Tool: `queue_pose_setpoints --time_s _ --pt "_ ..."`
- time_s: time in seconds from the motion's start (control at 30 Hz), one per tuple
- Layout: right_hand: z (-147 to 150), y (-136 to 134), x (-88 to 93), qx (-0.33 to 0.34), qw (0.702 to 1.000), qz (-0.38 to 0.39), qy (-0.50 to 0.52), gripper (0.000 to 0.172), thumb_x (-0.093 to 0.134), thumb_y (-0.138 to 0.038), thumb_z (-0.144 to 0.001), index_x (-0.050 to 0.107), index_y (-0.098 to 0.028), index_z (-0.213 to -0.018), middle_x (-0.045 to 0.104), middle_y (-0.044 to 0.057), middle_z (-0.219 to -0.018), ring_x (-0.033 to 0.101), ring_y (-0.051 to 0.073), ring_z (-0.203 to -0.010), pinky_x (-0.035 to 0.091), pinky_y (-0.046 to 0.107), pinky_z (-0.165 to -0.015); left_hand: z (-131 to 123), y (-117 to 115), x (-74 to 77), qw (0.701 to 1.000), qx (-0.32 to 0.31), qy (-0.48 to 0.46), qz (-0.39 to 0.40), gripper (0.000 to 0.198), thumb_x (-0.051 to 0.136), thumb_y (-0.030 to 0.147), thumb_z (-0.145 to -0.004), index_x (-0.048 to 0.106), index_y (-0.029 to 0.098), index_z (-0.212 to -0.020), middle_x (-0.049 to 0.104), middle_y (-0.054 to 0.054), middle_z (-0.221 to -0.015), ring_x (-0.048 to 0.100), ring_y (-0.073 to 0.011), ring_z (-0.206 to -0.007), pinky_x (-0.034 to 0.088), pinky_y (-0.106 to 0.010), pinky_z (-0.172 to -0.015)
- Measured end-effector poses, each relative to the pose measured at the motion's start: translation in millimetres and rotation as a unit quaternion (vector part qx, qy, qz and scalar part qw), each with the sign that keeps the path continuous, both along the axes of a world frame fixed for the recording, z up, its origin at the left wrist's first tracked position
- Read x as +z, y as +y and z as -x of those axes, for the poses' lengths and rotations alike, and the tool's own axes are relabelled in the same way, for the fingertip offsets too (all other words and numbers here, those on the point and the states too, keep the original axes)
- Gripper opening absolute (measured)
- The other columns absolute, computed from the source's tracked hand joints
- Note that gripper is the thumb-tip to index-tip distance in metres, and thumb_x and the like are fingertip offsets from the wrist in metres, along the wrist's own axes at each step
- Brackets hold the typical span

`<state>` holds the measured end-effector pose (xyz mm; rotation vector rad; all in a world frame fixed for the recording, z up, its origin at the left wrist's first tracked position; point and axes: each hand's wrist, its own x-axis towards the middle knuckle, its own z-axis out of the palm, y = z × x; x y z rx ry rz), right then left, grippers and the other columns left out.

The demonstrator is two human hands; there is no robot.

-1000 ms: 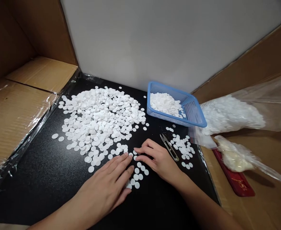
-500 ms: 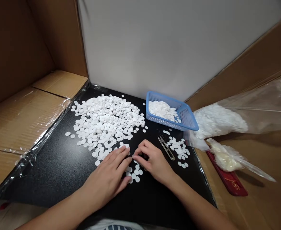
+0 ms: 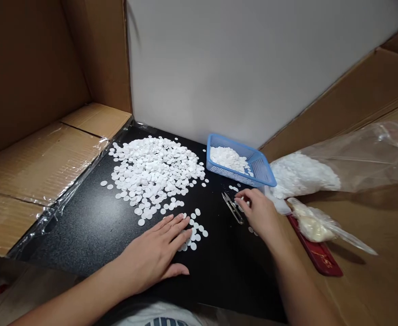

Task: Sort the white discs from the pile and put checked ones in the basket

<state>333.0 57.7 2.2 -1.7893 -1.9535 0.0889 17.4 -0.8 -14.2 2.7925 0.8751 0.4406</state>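
Right hand [image 3: 261, 215] has swung rightward beside the snips [image 3: 232, 208], grip unclear; left hand [image 3: 158, 249] spread flat. Discs [image 3: 198, 237] look light, slick: pinch rims!

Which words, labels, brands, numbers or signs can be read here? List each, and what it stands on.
No text reads clearly.
Pale cloth garment, bottom edge: dark letters, cut off, unreadable.
Flat red rectangular object, right: golden marking, too small and blurred to read.
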Motion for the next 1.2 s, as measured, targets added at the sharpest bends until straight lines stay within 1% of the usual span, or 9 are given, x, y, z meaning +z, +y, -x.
queue_pose_setpoints --time_s 0.13,0.27,0.43,0.6,0.67,0.8,0.87,1.0,1.2 --pt "59 -16 11.8 0.201 0.976 0.022 0.079 0.016 0.054 -0.021 -0.097 0.069 -0.022 -0.097 0.067 0.006 -0.091 0.063 0.021 -0.084 0.047 0.034 -0.076 3 -3 1.9 1.000 -0.008 0.009 0.000 0.060 0.057 0.055 -0.094 0.052 0.016 -0.138 0.049 -0.014 -0.152 0.044 -0.0288 -0.142 0.040 -0.045 -0.115" --pt "94 -26 8.1 0.343 0.938 0.036 0.043 0.016 0.057 -0.017 -0.097 0.069 -0.023 -0.106 0.068 0.005 -0.090 0.061 0.019 -0.084 0.043 0.035 -0.077 4 -4 2.8 1.000 -0.011 -0.010 0.001 0.061 0.055 0.057 -0.094 0.051 0.017 -0.141 0.054 -0.012 -0.148 0.049 -0.0264 -0.138 0.039 -0.044 -0.116" --pt "97 -17 -3.1 0.318 0.947 0.032 0.027 0.009 0.062 -0.018 -0.096 0.069 -0.020 -0.092 0.069 0.004 -0.088 0.062 0.018 -0.083 0.041 0.035 -0.078 8 -5 2.7 1.000 -0.018 -0.009 -0.006 0.059 0.055 0.055 -0.096 0.052 0.018 -0.140 0.053 -0.010 -0.149 0.049 -0.0257 -0.138 0.039 -0.043 -0.116" --pt "99 -6 2.2 0.306 0.947 0.089 0.035 0.004 0.069 -0.016 -0.091 0.068 -0.019 -0.088 0.068 0.002 -0.085 0.062 0.016 -0.083 0.039 0.032 -0.077 15 -7 8.2 0.999 -0.032 -0.006 0.006 0.047 0.056 0.050 -0.097 0.057 0.021 -0.134 0.059 -0.007 -0.143 0.050 -0.0267 -0.137 0.042 -0.045 -0.114" --pt "102 -4 8.4 0.302 0.945 0.124 0.024 0.009 0.070 -0.013 -0.089 0.066 -0.018 -0.083 0.067 0.001 -0.082 0.061 0.016 -0.080 0.039 0.032 -0.076 17 -5 11.6 0.999 -0.005 -0.031 0.015 0.038 0.055 0.043 -0.099 0.058 0.023 -0.131 0.061 -0.006 -0.140 0.050 -0.0267 -0.136 0.043 -0.047 -0.111" --pt "104 -2 17.5 0.301 0.939 0.163 0.023 0.014 0.070 -0.011 -0.088 0.061 -0.019 -0.080 0.063 -0.002 -0.081 0.059 0.015 -0.075 0.039 0.031 -0.076 12 12 19.5 0.990 0.116 -0.079 -0.024 0.026 0.045 0.022 -0.103 0.059 0.018 -0.124 0.065 -0.011 -0.126 0.059 -0.0256 -0.117 0.051 -0.045 -0.096" --pt "105 0 17.4 0.300 0.941 0.152 0.032 0.016 0.069 -0.011 -0.088 0.059 -0.020 -0.080 0.062 -0.002 -0.081 0.058 0.014 -0.075 0.039 0.030 -0.075 7 24 23.5 0.985 0.156 -0.049 -0.049 0.022 0.045 0.017 -0.101 0.061 0.016 -0.116 0.066 -0.009 -0.109 0.060 -0.0251 -0.101 0.052 -0.042 -0.085" --pt "104 4 10.6 0.281 0.952 0.106 0.055 0.017 0.064 -0.009 -0.090 0.055 -0.020 -0.080 0.061 -0.002 -0.077 0.056 0.014 -0.071 0.038 0.030 -0.073 -4 43 26.4 0.980 0.171 0.051 -0.084 0.016 0.054 0.018 -0.097 0.062 0.015 -0.083 0.061 -0.008 -0.089 0.055 -0.0256 -0.087 0.049 -0.041 -0.075" --pt "94 -1 4.5 0.342 0.938 0.055 -0.004 0.015 0.062 -0.008 -0.090 0.055 -0.019 -0.083 0.062 0.001 -0.083 0.055 0.016 -0.077 0.036 0.034 -0.078 -4 45 22.3 0.979 0.152 0.083 -0.109 0.025 0.046 0.008 -0.098 0.059 0.016 -0.077 0.058 -0.007 -0.082 0.052 -0.0237 -0.081 0.045 -0.038 -0.072"
